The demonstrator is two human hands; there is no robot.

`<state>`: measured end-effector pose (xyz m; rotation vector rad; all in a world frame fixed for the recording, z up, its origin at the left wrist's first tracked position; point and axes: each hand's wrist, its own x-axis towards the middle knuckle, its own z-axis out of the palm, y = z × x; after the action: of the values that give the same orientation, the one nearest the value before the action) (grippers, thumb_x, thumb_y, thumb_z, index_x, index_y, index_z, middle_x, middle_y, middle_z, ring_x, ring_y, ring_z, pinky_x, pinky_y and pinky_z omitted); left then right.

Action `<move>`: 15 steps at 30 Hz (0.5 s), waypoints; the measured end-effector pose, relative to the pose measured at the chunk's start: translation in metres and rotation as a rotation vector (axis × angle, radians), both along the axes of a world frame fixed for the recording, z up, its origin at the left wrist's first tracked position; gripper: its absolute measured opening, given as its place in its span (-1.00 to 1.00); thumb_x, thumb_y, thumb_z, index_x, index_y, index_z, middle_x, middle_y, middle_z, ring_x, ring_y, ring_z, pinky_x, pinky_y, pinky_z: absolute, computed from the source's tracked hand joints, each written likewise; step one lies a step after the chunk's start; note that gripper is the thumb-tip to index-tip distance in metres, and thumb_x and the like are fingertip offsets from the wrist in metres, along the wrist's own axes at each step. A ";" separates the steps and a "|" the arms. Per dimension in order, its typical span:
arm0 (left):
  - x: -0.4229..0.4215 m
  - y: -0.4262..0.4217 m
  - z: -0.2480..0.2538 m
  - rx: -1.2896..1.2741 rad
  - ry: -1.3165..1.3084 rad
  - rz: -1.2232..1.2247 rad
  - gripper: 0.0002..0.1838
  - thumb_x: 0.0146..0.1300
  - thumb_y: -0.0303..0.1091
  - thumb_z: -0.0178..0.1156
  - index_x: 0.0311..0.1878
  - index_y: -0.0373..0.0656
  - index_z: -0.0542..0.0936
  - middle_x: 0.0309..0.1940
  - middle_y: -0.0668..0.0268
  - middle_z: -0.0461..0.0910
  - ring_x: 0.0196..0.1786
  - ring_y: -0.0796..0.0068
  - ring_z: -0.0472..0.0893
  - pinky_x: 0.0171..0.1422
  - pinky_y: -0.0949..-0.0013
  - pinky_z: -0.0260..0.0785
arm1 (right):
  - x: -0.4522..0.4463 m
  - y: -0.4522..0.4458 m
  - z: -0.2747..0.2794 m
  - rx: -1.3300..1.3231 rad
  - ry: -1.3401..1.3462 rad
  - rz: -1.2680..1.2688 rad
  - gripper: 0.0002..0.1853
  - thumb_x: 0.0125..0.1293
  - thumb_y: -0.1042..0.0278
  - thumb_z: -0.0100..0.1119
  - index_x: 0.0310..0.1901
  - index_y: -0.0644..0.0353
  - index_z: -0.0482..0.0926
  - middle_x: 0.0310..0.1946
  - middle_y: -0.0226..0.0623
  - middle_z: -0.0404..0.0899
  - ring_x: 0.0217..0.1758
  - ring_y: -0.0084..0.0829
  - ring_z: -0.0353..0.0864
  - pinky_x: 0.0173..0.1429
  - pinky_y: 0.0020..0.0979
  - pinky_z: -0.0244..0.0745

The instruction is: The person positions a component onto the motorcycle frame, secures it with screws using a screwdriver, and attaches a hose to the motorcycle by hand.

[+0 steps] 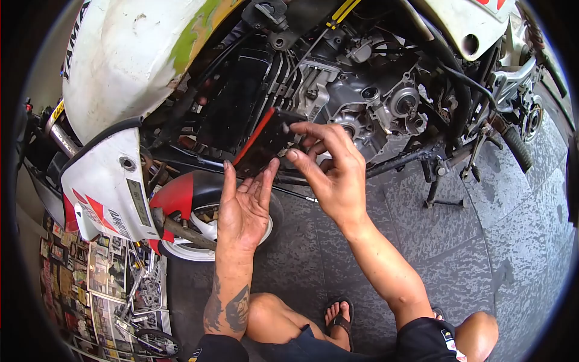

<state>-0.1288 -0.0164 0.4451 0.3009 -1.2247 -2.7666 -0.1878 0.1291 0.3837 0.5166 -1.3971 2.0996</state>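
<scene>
A grey tiled floor point(356, 253), mottled with pale patches, spreads below a partly stripped motorcycle that stands along the floor's upper edge. "YAMA" can be read on the scuffed white panel point(126, 48), worn to green at its right edge; lettering on the lower fairing point(114, 175) is too skewed to read. A flat, red-edged black slab point(263, 149) is held up beside the left edge of the cast-metal engine point(377, 99). The left hand point(245, 208) spreads open, fingertips at its lower edge; the right hand point(332, 166) curls against it, its clamping hard to tell.
</scene>
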 end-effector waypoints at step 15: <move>-0.003 0.010 0.000 -0.292 -0.055 0.113 -0.29 0.37 0.16 -0.01 0.19 -0.41 0.29 0.07 0.00 0.44 0.22 0.18 0.51 0.27 0.32 0.48 | -0.027 -0.019 0.012 -0.142 0.145 -0.100 -0.77 0.06 0.67 0.36 -0.22 0.27 0.62 -0.25 -0.31 0.54 -0.36 -0.64 0.56 -0.49 -0.68 0.41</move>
<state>-0.1322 -0.0066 0.4452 0.4064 -1.5479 -2.4568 -0.2148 0.1106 0.3957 0.5193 -1.1594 2.0206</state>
